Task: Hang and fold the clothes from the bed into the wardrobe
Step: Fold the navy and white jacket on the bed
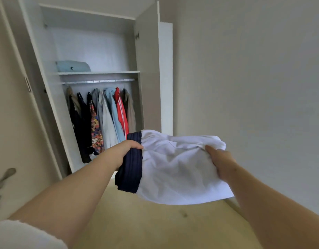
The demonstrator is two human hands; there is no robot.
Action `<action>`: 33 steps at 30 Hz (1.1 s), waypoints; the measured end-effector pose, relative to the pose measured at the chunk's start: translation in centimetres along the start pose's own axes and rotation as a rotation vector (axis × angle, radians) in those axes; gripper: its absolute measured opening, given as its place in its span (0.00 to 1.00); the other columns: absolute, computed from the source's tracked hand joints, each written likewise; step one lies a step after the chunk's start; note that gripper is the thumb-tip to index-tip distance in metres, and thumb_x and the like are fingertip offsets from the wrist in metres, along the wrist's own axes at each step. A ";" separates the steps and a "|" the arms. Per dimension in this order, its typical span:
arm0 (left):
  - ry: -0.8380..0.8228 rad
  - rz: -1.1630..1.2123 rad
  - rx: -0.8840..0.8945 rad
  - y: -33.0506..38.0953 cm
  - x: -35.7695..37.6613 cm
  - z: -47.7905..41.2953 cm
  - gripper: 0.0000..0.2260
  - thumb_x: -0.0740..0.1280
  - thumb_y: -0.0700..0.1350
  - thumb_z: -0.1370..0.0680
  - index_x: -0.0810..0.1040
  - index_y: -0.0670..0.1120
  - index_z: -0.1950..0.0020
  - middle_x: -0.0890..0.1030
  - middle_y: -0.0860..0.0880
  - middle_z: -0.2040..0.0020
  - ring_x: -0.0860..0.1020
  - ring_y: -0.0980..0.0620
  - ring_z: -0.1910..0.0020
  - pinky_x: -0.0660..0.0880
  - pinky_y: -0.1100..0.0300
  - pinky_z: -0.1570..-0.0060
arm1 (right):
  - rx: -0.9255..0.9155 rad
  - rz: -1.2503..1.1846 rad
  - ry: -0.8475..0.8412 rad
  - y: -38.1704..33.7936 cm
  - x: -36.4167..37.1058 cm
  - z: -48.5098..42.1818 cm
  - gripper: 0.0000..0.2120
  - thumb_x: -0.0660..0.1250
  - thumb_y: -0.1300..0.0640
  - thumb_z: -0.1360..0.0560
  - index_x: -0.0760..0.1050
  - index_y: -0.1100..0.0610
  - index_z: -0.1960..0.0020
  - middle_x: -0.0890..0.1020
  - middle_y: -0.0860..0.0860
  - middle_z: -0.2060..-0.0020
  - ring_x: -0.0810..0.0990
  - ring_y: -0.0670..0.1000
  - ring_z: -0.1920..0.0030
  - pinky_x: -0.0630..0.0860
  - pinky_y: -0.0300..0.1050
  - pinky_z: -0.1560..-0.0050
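I hold a folded white garment [174, 169] with a navy ribbed band [130, 168] in front of me, at chest height. My left hand [126, 148] grips the navy end, thumb on top. My right hand [221, 162] grips the white end from the right, thumb on top. Ahead on the left stands the open white wardrobe [94, 72]. Several garments [101, 119] hang from its rail [99, 81]. A folded light-blue garment [72, 66] lies on the left of the shelf [110, 72] above the rail. The bed is not in view.
The wardrobe's right door [147, 69] stands open toward me, its left door [20, 72] swings out at the far left. A plain wall [254, 78] fills the right side. Beige floor [137, 221] lies below my arms.
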State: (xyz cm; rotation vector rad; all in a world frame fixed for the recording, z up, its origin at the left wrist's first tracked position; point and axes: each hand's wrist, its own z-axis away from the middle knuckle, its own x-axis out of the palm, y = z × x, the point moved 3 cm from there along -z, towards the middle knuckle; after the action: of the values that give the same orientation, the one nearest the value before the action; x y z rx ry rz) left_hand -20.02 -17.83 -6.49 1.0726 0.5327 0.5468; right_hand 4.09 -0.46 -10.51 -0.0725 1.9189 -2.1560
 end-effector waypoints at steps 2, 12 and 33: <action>0.027 0.022 0.006 1.1 -2.8 -1.8 0.08 0.73 0.42 0.33 0.78 0.39 0.59 0.79 0.43 0.63 0.77 0.44 0.66 0.71 0.58 0.69 | -0.007 -0.010 -0.027 -1.1 3.8 -1.3 0.28 0.66 0.46 0.26 0.68 0.63 0.33 0.75 0.60 0.40 0.75 0.59 0.43 0.69 0.48 0.48; 0.114 0.076 0.040 5.6 -11.6 -13.2 0.09 0.72 0.42 0.31 0.78 0.39 0.55 0.79 0.42 0.60 0.77 0.43 0.63 0.72 0.57 0.66 | -0.029 -0.052 -0.141 -5.8 18.6 -10.2 0.23 0.68 0.46 0.27 0.72 0.60 0.39 0.77 0.53 0.59 0.76 0.54 0.58 0.71 0.48 0.51; 0.312 0.157 0.100 24.1 -24.7 -45.6 0.08 0.70 0.43 0.31 0.80 0.40 0.56 0.82 0.42 0.62 0.79 0.43 0.63 0.74 0.56 0.63 | -0.176 -0.028 -0.422 -21.0 49.8 -41.8 0.29 0.68 0.45 0.27 0.69 0.60 0.33 0.75 0.58 0.38 0.75 0.60 0.40 0.69 0.53 0.36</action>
State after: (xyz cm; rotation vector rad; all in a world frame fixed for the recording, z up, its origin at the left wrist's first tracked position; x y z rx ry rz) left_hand -71.67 5.33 1.61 1.1370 0.7587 0.8403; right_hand -55.78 31.15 -1.72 -0.5440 1.8518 -1.7990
